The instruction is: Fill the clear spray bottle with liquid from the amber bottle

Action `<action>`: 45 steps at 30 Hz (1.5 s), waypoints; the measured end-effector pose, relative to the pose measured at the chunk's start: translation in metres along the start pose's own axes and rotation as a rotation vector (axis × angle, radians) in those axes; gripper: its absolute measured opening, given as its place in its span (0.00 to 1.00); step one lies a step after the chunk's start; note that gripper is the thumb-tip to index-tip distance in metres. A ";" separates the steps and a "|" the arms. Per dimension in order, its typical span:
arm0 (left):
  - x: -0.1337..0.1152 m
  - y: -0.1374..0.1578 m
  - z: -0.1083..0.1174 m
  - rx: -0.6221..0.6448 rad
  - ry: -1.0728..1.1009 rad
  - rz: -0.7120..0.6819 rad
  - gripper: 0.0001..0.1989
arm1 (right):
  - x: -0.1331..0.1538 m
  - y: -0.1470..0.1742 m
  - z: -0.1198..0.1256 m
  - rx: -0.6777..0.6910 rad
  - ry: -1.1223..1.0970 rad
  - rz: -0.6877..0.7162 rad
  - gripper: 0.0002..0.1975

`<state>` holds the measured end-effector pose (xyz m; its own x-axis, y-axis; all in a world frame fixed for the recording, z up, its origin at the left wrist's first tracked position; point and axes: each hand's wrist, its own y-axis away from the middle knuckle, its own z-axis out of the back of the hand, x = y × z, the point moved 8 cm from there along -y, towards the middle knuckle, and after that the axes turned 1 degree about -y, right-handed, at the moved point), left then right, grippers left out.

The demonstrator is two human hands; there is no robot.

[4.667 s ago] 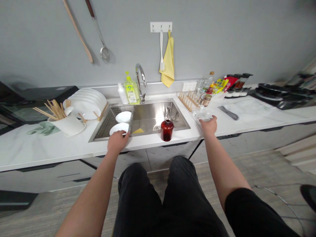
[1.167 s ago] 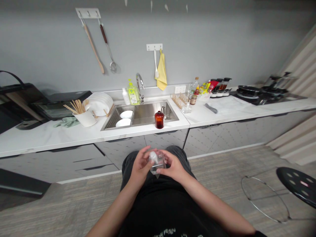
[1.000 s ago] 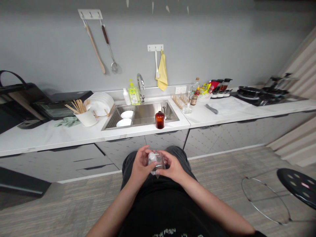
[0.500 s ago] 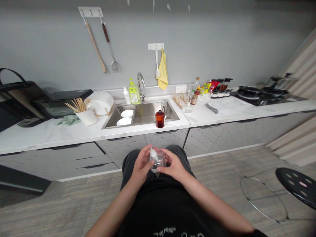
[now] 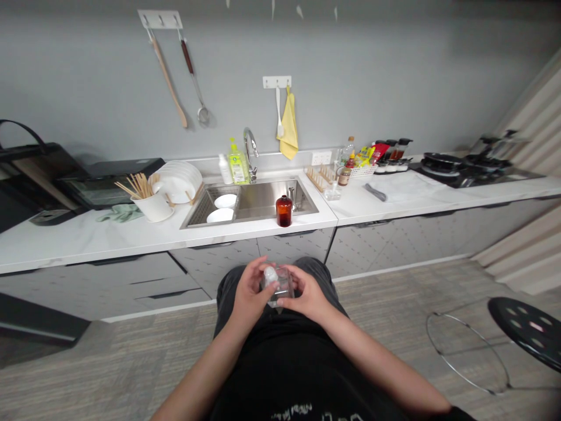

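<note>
Low in front of my body, both hands are around a clear, square pump bottle point(image 5: 284, 286) with a white pump top point(image 5: 270, 275). My left hand point(image 5: 252, 288) is closed about the bottle's left side, its fingers and thumb at the white top. On the other side, my right hand point(image 5: 305, 291) grips the clear body between thumb and fingers. The bottle's underside is hidden from view. Ahead of my hands, an amber bottle point(image 5: 284, 214) with dark liquid stands upright on the counter's front edge by the sink.
White bowls point(image 5: 220, 216) sit in a rack in the sink point(image 5: 258, 204). Behind it stand a green soap bottle point(image 5: 239, 166) and the tap point(image 5: 252, 152). At left are a pot of chopsticks point(image 5: 154, 209) and plates point(image 5: 177, 181). A round black stool point(image 5: 523, 333) stands at right.
The white pump top has turned in my left fingers, so its spout, seen pointing up before, no longer shows. My right hand stays on the bottle.
</note>
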<state>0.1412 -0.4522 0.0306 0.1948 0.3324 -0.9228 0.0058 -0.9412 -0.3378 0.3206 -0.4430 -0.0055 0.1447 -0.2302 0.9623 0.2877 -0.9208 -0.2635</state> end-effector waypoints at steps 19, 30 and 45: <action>-0.052 -0.036 0.008 0.080 -0.251 0.022 0.31 | 0.000 -0.003 0.004 -0.029 0.056 0.006 0.46; -0.048 -0.039 0.000 0.102 -0.205 0.012 0.35 | 0.004 -0.004 0.009 -0.033 0.057 0.000 0.45; -0.036 -0.037 0.003 0.075 -0.150 0.083 0.34 | -0.001 -0.004 0.012 -0.051 0.048 0.018 0.45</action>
<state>0.1312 -0.4291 0.0762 0.0429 0.2646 -0.9634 -0.0789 -0.9604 -0.2673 0.3303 -0.4357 -0.0062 0.1036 -0.2604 0.9599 0.2370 -0.9309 -0.2781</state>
